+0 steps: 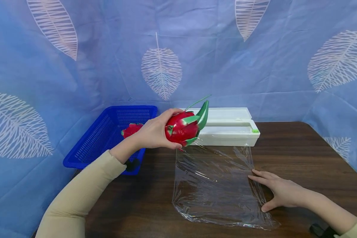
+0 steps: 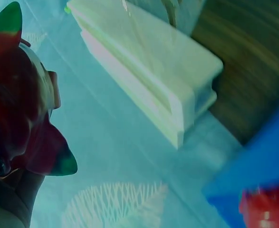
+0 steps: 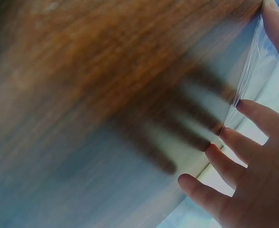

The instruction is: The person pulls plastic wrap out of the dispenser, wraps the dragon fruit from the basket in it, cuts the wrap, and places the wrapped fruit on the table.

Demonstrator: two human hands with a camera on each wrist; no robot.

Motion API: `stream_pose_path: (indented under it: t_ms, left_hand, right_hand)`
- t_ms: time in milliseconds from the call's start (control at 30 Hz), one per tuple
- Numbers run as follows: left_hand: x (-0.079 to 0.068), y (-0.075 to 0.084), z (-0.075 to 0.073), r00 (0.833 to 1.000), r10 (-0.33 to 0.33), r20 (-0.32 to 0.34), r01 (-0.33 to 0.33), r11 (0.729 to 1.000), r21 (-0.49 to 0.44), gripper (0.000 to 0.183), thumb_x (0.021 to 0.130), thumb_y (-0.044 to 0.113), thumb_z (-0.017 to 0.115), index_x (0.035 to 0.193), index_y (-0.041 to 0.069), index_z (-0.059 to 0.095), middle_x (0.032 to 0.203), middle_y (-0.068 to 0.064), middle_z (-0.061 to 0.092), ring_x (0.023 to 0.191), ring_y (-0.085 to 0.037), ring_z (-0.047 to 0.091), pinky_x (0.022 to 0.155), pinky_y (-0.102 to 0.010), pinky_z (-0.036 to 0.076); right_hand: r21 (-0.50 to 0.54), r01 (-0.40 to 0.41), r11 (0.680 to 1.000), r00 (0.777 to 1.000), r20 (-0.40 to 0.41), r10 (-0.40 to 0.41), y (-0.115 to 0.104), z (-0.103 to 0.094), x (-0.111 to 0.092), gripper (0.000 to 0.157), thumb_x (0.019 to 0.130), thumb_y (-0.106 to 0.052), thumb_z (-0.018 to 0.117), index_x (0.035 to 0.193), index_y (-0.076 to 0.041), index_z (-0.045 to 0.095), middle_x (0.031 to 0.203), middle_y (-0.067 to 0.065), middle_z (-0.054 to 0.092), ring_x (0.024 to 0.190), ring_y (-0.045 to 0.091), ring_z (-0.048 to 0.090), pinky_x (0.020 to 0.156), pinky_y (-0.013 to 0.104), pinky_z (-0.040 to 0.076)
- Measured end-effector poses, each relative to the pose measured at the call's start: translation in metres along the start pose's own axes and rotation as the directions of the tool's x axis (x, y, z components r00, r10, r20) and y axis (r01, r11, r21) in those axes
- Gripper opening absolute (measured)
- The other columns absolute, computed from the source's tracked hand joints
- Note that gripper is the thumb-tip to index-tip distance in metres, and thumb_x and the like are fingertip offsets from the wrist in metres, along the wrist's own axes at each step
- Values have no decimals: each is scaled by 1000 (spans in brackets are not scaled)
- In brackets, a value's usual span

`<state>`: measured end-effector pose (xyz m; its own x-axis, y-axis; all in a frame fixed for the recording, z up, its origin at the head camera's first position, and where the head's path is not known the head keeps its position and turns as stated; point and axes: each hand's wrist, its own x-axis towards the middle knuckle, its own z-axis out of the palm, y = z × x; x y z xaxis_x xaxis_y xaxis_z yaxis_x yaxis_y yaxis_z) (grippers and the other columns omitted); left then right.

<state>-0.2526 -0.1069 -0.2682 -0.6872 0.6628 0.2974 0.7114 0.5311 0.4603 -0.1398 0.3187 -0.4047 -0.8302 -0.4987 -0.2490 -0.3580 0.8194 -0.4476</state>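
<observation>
My left hand (image 1: 156,132) grips a red dragon fruit (image 1: 182,129) with green-tipped scales, held up in front of the white cling film box (image 1: 223,132). In the left wrist view the dragon fruit (image 2: 15,104) fills the left edge, and part of the hand shows beneath it. A sheet of clear cling film (image 1: 214,188) runs from the box toward me over the brown table. The fingertips of my right hand (image 1: 285,191) touch the sheet's right edge, fingers spread. The right wrist view shows these fingers (image 3: 258,114) at the film's edge.
A blue basket (image 1: 107,115) stands at the left with another red dragon fruit (image 1: 132,129) in it, partly hidden by my left arm. The box's lid (image 1: 220,114) is raised at the back. Behind hangs a blue leaf-print cloth (image 1: 202,72).
</observation>
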Motion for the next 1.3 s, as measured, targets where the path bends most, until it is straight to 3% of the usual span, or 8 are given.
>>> stream_pose_path:
  t_ms: [300, 500, 733, 867, 1067, 1300]
  left_hand:
    - [14, 2, 42, 997, 40, 70, -39, 999, -29, 96, 68, 37, 88, 146, 24, 33, 134, 1, 51, 115, -18, 54, 84, -36, 54]
    - [22, 0, 69, 989, 80, 120, -68, 992, -102, 95, 69, 34, 88, 146, 23, 33, 135, 2, 49, 117, -16, 51, 85, -30, 53]
    - [35, -4, 98, 961, 160, 225, -92, 954, -286, 93, 71, 30, 88, 145, 20, 33, 134, 4, 47, 118, -11, 48, 84, -23, 51]
    - [40, -5, 114, 947, 185, 261, -111, 955, -276, 92, 71, 32, 87, 145, 21, 33, 134, 5, 48, 117, -8, 47, 84, -20, 50]
    - [41, -8, 130, 937, 160, 311, -97, 973, -209, 91, 71, 36, 86, 145, 22, 36, 134, 6, 49, 115, -8, 48, 87, -22, 48]
    - [43, -10, 139, 907, 209, 366, -104, 952, -286, 86, 72, 30, 86, 142, 19, 38, 132, 5, 49, 114, -6, 47, 86, -18, 48]
  right_hand:
    - [11, 27, 1000, 1000, 6, -27, 3, 1, 0, 105, 66, -60, 77, 148, -5, 39, 153, 28, 22, 131, 59, 23, 64, 49, 47]
    - [1, 31, 1000, 1000, 4, -31, 3, 2, 1, 105, 67, -61, 76, 148, -6, 39, 153, 28, 23, 131, 58, 24, 64, 46, 46]
    - [-2, 48, 999, 999, -5, -48, 3, 2, 1, 104, 68, -61, 75, 148, -7, 39, 152, 28, 23, 130, 58, 25, 63, 45, 47]
    - [-9, 51, 999, 999, -8, -51, 3, 2, 1, 104, 68, -62, 75, 148, -6, 39, 152, 28, 23, 130, 58, 26, 63, 45, 47]
    - [-23, 29, 999, 1000, -4, -29, 2, 1, 1, 105, 67, -62, 76, 148, -7, 39, 153, 26, 23, 131, 56, 27, 62, 44, 47]
    - [-8, 11, 1000, 1000, 8, -11, 2, 0, 1, 105, 67, -60, 77, 149, -8, 38, 154, 26, 22, 132, 57, 24, 62, 44, 47]
